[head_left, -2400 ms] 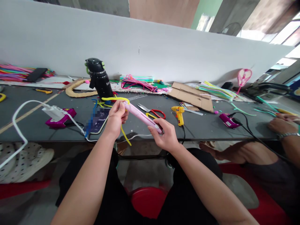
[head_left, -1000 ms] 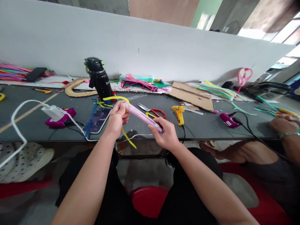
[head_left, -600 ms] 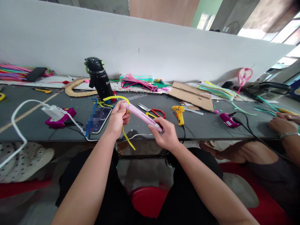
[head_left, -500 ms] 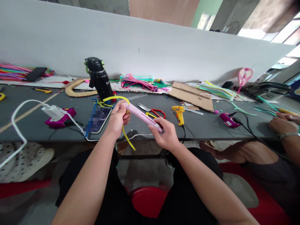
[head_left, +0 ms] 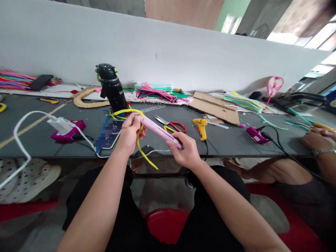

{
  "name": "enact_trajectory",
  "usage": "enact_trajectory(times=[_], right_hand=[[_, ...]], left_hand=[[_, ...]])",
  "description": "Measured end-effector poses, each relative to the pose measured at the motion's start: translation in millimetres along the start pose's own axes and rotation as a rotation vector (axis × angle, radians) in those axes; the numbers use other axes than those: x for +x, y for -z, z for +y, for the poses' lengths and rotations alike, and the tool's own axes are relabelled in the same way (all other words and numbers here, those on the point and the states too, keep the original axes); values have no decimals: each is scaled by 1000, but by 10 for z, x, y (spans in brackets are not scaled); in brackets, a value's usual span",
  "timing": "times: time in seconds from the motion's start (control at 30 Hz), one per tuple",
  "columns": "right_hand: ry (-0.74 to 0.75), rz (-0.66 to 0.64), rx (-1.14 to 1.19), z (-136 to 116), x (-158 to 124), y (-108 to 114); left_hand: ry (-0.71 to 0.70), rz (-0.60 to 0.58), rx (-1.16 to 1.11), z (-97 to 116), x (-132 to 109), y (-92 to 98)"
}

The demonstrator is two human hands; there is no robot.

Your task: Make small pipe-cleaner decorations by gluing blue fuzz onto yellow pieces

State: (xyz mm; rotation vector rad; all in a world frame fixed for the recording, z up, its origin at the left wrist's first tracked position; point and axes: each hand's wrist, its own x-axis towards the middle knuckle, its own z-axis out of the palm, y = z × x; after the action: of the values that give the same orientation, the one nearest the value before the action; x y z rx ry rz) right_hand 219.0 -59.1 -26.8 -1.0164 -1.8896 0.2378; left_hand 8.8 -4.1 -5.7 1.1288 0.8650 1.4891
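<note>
Pink and slim, the tool [head_left: 157, 130] is slanting between my hands, above the grey table [head_left: 181, 113]. My right hand [head_left: 186, 150] is gripping its near end, while my left hand [head_left: 130, 132] is clasping the yellow stem [head_left: 128, 111] at its tip, one length dangling below. Beyond, a black bottle [head_left: 117, 96] is standing capped, its opaque wall hiding the inside; scissors [head_left: 177, 126] and a glue gun [head_left: 201, 128] are lying behind the tool.
</note>
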Motion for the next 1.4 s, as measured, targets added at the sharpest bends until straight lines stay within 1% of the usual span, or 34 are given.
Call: enact_trajectory(times=[0.2,0.43,0.9,1.07,1.2,1.3,1.4], right_hand=[[2,1,1,-8,9,-1],[-2,12,-1,-6,5,0],[8,30,6,-2,9,8],[16,31,11,4,14,4],[23,32,11,0,25,-4],[25,27,10,-6,29,1],[26,28,4,-6,27,7]], left_hand=[[0,3,17,-11,0,0],[36,-67,9,19,-10,-3],[82,-76,5,26,-7,7],[63,-62,10,15,-6,9],[32,-24,48,27,-1,14],[48,-3,73,47,-2,11],[65,-9,68,52,-5,5]])
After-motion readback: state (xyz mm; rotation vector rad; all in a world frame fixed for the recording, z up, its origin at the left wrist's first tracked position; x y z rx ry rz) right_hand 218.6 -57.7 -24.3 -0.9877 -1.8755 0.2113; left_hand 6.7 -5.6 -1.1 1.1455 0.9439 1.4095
